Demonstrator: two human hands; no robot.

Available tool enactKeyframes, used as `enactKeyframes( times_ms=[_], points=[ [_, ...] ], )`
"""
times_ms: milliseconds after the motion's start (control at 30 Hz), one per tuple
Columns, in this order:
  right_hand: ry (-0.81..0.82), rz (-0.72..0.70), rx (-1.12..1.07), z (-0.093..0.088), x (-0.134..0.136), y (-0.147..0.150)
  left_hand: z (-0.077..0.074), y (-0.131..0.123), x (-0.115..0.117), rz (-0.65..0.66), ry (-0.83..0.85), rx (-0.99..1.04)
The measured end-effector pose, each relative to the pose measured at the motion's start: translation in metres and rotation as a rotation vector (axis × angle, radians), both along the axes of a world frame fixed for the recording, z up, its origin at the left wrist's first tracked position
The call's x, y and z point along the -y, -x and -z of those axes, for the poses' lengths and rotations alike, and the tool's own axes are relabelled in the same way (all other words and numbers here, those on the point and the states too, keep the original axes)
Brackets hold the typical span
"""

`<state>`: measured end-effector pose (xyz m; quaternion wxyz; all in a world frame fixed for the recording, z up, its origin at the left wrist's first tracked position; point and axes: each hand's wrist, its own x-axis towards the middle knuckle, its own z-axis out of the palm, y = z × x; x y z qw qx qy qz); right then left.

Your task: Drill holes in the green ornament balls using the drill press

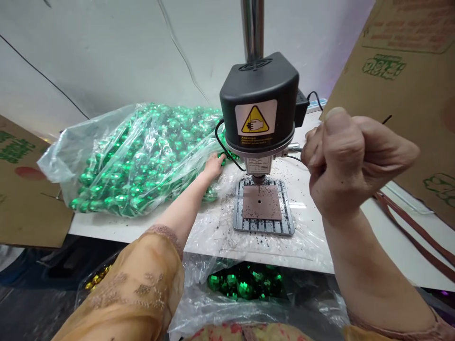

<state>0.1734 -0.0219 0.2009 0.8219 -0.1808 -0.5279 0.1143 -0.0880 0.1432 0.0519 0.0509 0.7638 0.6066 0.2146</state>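
Observation:
My left hand (213, 165) reaches to the mouth of a clear plastic bag (60, 156) full of shiny green faceted balls (142, 156). Its fingers are closed on a green ball (222, 159), partly hidden beside the drill press. My right hand (350, 161) is a fist around the feed lever (293, 148) of a black bench drill press (261, 94); most of the lever is hidden inside the fist. Under the drill bit (259, 188) a brown square board (261, 208) with a small dark hole lies on the slotted metal base (263, 230).
Dark shavings lie around the base on the white table (106, 227). Below the table edge, a plastic bag holds more green balls (245, 282). Cardboard boxes (401, 109) stand at both sides. A brown strap (415, 232) lies at the right. A steel column rises behind the drill.

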Motion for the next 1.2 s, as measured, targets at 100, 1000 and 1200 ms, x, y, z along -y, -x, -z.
enactKeyframes(
  times_ms=[100,1000,1200],
  points=[
    [0.008,-0.005,0.013,0.0,0.0,-0.001,-0.005,0.0,0.009,0.025,0.026,0.042],
    [0.165,0.058,0.042,0.004,0.003,-0.002,0.055,-0.105,0.231,0.158,-0.482,0.114],
    [0.145,0.06,0.044,0.004,0.001,-0.001,0.049,-0.095,0.212,-0.076,-0.381,0.507]
  ],
)
